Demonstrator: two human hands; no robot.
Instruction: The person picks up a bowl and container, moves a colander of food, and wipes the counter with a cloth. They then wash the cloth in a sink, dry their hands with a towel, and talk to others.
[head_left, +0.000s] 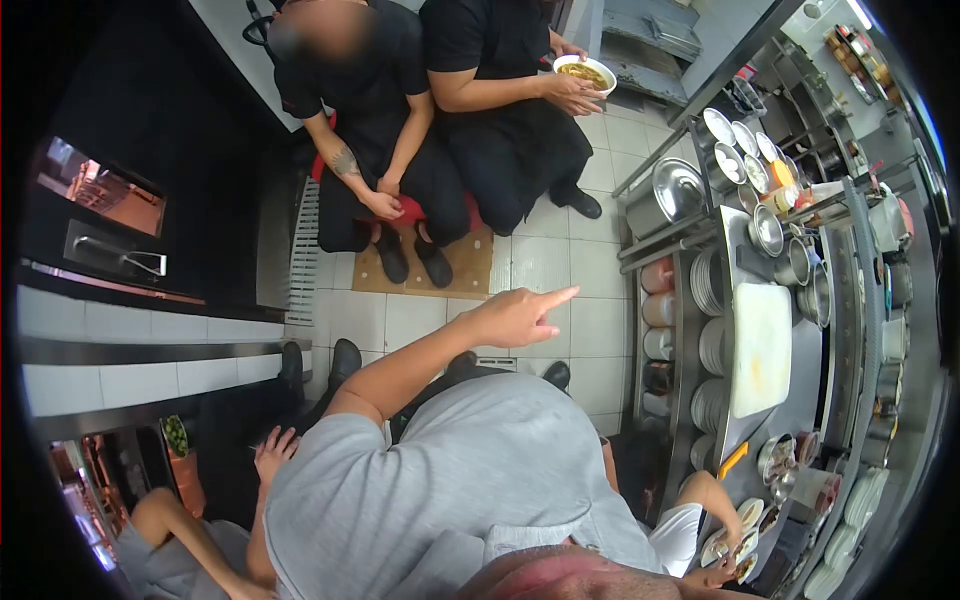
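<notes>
My left hand [520,317] reaches forward across my body, above the tiled floor [540,265]. Its index finger is stretched out toward the right, the thumb sits apart below it, and the other fingers curl in. Nothing is held in it. Only a sliver of my right arm [608,463] shows beside my grey shirt; the right hand itself is hidden. Beyond my left hand, two people in black clothes sit side by side. One has clasped hands [387,200]; the other holds a white bowl [600,70] of yellowish food or soup.
A steel counter on the right carries a white cutting board [762,350], metal bowls [767,232] and a yellow-handled tool [733,460]. Stacked plates [711,345] stand below. A co-worker's arm [712,497] reaches over plates there; another co-worker's hand [275,452] is at left. Cardboard [450,268] lies ahead.
</notes>
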